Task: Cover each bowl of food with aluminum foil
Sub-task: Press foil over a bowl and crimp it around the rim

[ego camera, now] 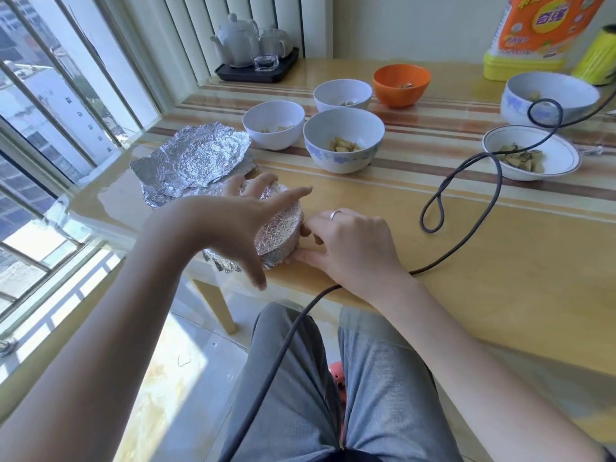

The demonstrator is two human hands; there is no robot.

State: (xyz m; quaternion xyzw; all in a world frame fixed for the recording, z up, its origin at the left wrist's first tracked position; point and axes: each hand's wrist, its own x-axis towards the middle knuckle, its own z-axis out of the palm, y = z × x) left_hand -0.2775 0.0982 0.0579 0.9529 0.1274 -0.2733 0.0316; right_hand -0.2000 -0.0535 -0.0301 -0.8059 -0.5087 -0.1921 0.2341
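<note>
My left hand (245,216) hovers spread over the foil-wrapped bowl (280,233) at frame centre while my right hand (346,243) pinches its foil edge; six bowls beyond remain uncovered.

Foil-wrapped bowl (278,228) seen at near table (500,261) edge. Its right side pinched by curled fingers of right hand (350,248). Left hand (240,221) held spread above it, fingers straight; contact not discernible. Crumpled foil sheets (193,158) laid just behind. Five uncovered bowls with food set further back: three white (343,145), one orange (401,84), one shallow (531,156). Dark cable (466,235) looped across tabletop.
</note>
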